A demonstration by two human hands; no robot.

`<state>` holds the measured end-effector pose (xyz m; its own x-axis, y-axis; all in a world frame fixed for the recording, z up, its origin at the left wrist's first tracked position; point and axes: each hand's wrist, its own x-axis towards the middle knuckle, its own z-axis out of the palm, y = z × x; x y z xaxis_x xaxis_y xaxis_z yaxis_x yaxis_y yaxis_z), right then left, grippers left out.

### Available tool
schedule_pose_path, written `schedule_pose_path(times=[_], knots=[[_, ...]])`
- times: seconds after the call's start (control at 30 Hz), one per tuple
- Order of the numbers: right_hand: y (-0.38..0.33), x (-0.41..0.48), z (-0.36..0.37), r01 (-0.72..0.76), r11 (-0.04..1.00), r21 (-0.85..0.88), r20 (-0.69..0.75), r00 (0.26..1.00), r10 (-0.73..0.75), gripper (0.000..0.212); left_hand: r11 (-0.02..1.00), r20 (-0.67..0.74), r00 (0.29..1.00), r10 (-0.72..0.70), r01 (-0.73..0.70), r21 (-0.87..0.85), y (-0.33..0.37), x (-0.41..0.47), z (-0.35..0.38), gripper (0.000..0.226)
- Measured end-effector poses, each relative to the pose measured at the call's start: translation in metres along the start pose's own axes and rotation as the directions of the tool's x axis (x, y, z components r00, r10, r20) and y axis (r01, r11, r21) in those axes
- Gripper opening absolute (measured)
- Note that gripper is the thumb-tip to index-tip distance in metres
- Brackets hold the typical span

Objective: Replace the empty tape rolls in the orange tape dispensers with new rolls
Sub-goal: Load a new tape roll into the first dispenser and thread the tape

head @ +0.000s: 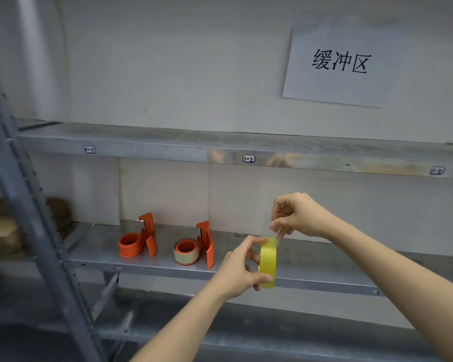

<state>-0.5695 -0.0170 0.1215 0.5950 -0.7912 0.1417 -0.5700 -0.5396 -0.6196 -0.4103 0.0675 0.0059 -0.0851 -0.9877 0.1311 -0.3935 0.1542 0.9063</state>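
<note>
Gripping an upright yellow tape roll (267,261) before the galvanised metal shelf (311,259), left hand (239,269) closed on its rim; right hand (296,215) pinched its clear free end. Two orange plastic dispensers (139,237) (195,246) stood left, unobstructed; the nearer carried a pale roll.

1. Shelf (311,267): bare grey sheet metal, dull sheen, scuffed and mottled
2. Upright post (24,205): same grey metal, perforated
3. Two tape dispensers (137,242) (205,244): orange plastic, smooth, semi-glossy
4. Tape roll (267,259): yellow film, smooth and glossy; peeled end clear, translucent
5. Roll on the right dispenser (185,258): pale beige, matt
6. Wall sign (340,64): white paper, matt
7. Wall (168,61): painted, matt
</note>
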Motion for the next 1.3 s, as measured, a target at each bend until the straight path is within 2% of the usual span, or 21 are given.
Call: schedule_pose_path(times=[0.07, 0.17, 0.27, 0.33, 0.43, 0.57, 0.67, 0.9, 1.07, 1.2, 1.3], knots=[[-0.007, 0.002, 0.007, 0.016, 1.0, -0.004, 0.019, 1.0, -0.016, 0.015, 0.999, 0.001, 0.999, -0.036, 0.036, -0.024, -0.002, -0.006, -0.003, 0.068], [-0.021, 0.009, 0.023, 0.057, 0.998, -0.022, 0.074, 0.996, -0.055, 0.017, 0.985, -0.012, 0.996, -0.091, 0.088, -0.15, -0.002, -0.016, -0.009, 0.064], [-0.034, 0.019, 0.039, 0.09, 0.995, -0.034, 0.103, 0.991, -0.086, 0.019, 0.972, -0.099, 0.985, -0.141, 0.119, -0.202, -0.002, -0.027, -0.022, 0.039], [-0.043, 0.027, 0.05, 0.108, 0.993, -0.055, 0.132, 0.986, -0.1, 0.02, 0.978, -0.128, 0.981, -0.148, 0.125, -0.169, -0.012, -0.033, -0.035, 0.033], [-0.063, 0.04, 0.069, 0.129, 0.99, -0.066, 0.167, 0.979, -0.116, 0.018, 0.982, -0.133, 0.98, -0.146, 0.127, -0.137, -0.029, -0.042, -0.064, 0.039], [-0.092, 0.07, 0.089, 0.172, 0.983, -0.061, 0.104, 0.981, -0.165, 0.018, 0.99, -0.069, 0.988, -0.141, 0.14, -0.019, -0.059, -0.063, -0.103, 0.061], [-0.115, 0.095, 0.104, 0.186, 0.979, -0.085, 0.138, 0.975, -0.173, 0.014, 0.983, -0.046, 0.984, -0.169, 0.165, -0.077, -0.077, -0.075, -0.132, 0.072], [-0.148, 0.133, 0.153, 0.135, 0.989, -0.052, 0.127, 0.984, -0.128, 0.02, 0.991, -0.033, 0.993, -0.117, 0.119, 0.059, -0.108, -0.073, -0.202, 0.068], [-0.161, 0.151, 0.187, 0.115, 0.993, -0.002, 0.134, 0.984, -0.114, 0.016, 0.991, -0.115, 0.985, -0.126, 0.131, 0.036, -0.134, -0.076, -0.228, 0.051], [-0.168, 0.169, 0.208, 0.14, 0.989, -0.042, 0.174, 0.976, -0.131, 0.017, 0.987, -0.1, 0.983, -0.157, 0.153, -0.043, -0.153, -0.076, -0.239, 0.048], [-0.169, 0.186, 0.22, 0.152, 0.988, -0.012, 0.179, 0.973, -0.147, 0.017, 0.979, -0.126, 0.973, -0.194, 0.184, -0.087, -0.166, -0.071, -0.247, 0.048]])
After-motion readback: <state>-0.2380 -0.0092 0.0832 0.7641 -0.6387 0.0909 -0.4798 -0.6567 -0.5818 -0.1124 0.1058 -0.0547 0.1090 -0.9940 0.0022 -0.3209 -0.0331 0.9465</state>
